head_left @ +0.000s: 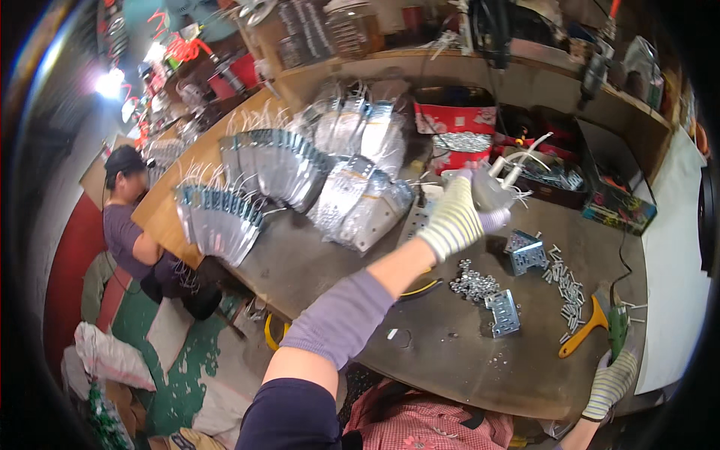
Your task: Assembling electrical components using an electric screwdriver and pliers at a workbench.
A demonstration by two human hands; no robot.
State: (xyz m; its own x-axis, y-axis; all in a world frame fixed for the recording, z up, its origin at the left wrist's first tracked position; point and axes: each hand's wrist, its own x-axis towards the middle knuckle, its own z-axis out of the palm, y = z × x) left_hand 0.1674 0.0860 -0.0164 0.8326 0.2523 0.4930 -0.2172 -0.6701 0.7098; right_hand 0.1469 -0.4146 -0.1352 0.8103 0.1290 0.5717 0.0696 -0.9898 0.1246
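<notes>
My left hand (pixel 455 219), in a striped knit glove, reaches over the middle of the bench. Its fingers are closed on a pale grey part with white wires (pixel 491 189); motion blur hides its exact shape. At the bench's right edge, my gloved right hand (pixel 613 384) grips a green corded power screwdriver (pixel 619 330), tip upward. Beside that tool lies an orange-handled tool (pixel 587 328). Between my hands are two perforated metal brackets, one farther off (pixel 526 253) and one nearer (pixel 502 313). Loose screws (pixel 568 289) are scattered to their right, and a pile of small nuts (pixel 472 283) to their left.
Fanned stacks of metal plates with white wires (pixel 274 169) and plastic-wrapped bundles (pixel 360 199) cover the back left. Red boxes (pixel 454 120) and a black box (pixel 616 176) of hardware line the back. A co-worker (pixel 135 217) sits at the left. Another power tool (pixel 596 71) hangs above.
</notes>
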